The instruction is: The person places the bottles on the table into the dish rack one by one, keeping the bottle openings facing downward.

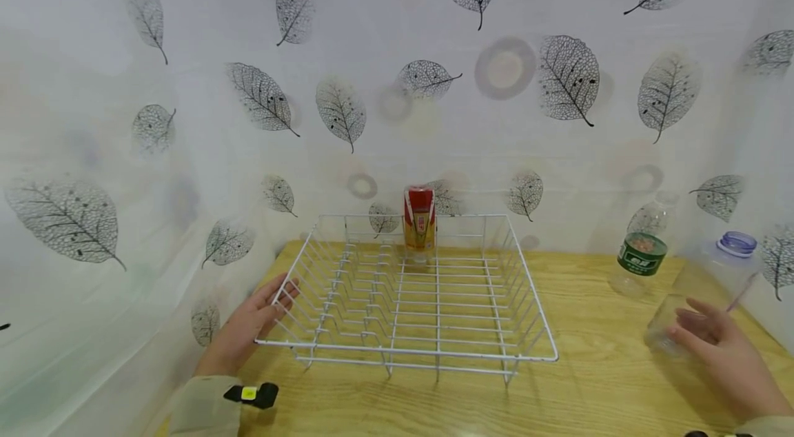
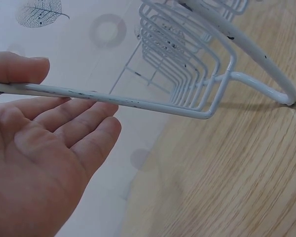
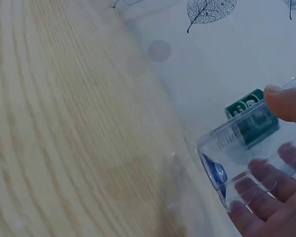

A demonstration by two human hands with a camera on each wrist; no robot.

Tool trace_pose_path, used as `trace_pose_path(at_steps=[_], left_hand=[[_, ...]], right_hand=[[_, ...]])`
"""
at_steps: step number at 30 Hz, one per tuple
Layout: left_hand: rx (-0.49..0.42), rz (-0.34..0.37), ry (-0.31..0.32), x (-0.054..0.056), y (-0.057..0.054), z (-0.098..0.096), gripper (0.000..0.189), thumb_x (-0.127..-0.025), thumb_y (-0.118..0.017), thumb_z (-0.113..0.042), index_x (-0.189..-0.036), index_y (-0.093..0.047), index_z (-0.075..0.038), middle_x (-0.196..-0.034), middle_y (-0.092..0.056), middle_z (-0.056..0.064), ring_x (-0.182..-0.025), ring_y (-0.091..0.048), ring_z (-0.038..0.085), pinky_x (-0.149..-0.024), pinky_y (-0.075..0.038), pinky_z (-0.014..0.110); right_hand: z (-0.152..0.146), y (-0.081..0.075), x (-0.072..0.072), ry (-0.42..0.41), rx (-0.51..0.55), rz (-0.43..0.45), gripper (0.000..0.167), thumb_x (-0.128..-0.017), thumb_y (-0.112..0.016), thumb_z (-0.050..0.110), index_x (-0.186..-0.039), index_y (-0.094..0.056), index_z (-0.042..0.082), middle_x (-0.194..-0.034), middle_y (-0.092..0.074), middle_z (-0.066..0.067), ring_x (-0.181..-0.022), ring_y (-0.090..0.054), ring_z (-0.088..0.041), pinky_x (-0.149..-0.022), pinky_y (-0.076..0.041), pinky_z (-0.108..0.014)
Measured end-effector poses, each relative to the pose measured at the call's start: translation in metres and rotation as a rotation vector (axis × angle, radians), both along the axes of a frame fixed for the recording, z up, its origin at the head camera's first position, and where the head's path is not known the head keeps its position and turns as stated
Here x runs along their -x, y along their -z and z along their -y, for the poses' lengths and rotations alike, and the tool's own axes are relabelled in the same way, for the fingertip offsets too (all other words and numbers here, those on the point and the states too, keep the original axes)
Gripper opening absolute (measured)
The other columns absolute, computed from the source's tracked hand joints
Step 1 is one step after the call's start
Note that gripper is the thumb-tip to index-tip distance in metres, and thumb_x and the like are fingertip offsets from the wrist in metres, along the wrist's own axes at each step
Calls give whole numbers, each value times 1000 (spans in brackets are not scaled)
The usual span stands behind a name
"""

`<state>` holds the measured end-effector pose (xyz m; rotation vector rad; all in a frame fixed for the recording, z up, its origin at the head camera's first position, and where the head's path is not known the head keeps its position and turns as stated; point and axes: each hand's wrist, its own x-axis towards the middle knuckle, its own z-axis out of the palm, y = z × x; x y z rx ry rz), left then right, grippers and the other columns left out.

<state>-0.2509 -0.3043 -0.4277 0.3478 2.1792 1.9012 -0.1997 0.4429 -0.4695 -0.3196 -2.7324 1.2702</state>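
Note:
A white wire dish rack (image 1: 437, 285) stands on the wooden table in the head view. My left hand (image 1: 263, 316) is at its left rim. In the left wrist view, the thumb lies over the chipped rim wire (image 2: 148, 107) while the fingers extend beneath it, palm up. On the far right, my right hand (image 1: 722, 347) grips the body of a clear plastic bottle (image 1: 738, 244) with a purple neck. The right wrist view shows thumb and fingertips on opposite sides of the clear plastic (image 3: 222, 136), a blue patch showing at its lower end.
A clear bottle (image 1: 643, 254) with a green label stands beyond my right hand. Near the rack's back edge is a red and yellow container (image 1: 420, 220). White leaf-printed sheeting (image 1: 384, 147) encloses the back and sides of the wooden table (image 1: 583, 327).

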Motion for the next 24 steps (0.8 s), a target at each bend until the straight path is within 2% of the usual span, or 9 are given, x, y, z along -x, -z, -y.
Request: trace_pose_path(at_steps=[2, 3, 5, 7, 9, 14, 18, 20, 24], left_hand=[[-5, -4, -1, 0, 0, 0, 63, -109, -36, -7, -163, -2, -5, -166, -13, 21, -149, -18, 43, -102, -36, 12], [-9, -2, -2, 0, 0, 0, 63, -110, -36, -8, -163, -2, -6, -166, -14, 20, -149, -18, 42, -102, -37, 12], [-11, -8, 3, 0, 0, 0, 64, -109, -36, -7, -163, -2, -5, -166, -13, 21, -149, -17, 43, -102, -37, 12], [-10, -12, 6, 0, 0, 0, 64, -109, -36, -7, -163, -1, -4, -166, -13, 22, -149, -17, 43, -103, -36, 12], [-6, -12, 8, 1, -1, 0, 64, -109, -36, -7, -162, 0, -3, -166, -12, 23, -149, -16, 43, -103, -35, 13], [50, -5, -37, 3, -3, 0, 64, -109, -39, -9, -163, -3, -6, -165, -17, 22, -150, -19, 40, -107, -34, 17], [94, -12, -59, 3, -3, 0, 65, -109, -40, -9, -163, -4, -6, -165, -17, 22, -151, -17, 38, -118, -23, 35], [122, -22, -69, 1, -5, 0, 68, -109, -44, -13, -163, -2, -5, -166, -14, 23, -151, -14, 38, -120, -16, 46], [228, -49, -109, -3, -10, 1, 79, -107, -53, -28, -164, -1, -8, -167, -7, 20, -152, -8, 41, -119, -11, 61]], right_hand=[[7, -7, 0, -32, -36, -26, 92, -104, -54, 48, -157, -6, -10, -146, -30, -46, -122, -37, -62, -95, -48, -59], [10, -10, 0, -45, -46, -38, 91, -103, -55, 47, -157, -7, -10, -146, -32, -46, -120, -46, -54, -92, -52, -48], [17, -16, 0, -75, -60, -64, 90, -103, -58, 44, -158, -9, -8, -144, -36, -44, -110, -58, -24, -77, -54, -25], [25, -20, 0, -104, -68, -86, 89, -103, -59, 42, -158, -10, -7, -143, -40, -43, -97, -53, 5, -63, -45, -12], [32, -26, 1, -131, -54, -83, 89, -103, -59, 43, -159, -9, -5, -142, -42, -41, -91, -39, 21, -65, -48, -15], [53, -39, 4, -189, -39, -75, 88, -102, -58, 45, -161, -11, -1, -141, -47, -33, -91, -44, 22, -67, -53, -22], [69, -50, 5, -243, -53, -89, 83, -103, -58, 42, -161, -15, 0, -139, -51, -28, -94, -49, 18, -69, -54, -23], [79, -57, 6, -266, -60, -93, 81, -104, -58, 41, -161, -17, 1, -139, -51, -28, -98, -54, 11, -71, -55, -25], [99, -71, 6, -306, -95, -116, 79, -103, -59, 42, -162, -20, 7, -138, -52, -26, -111, -62, -21, -75, -55, -26]])
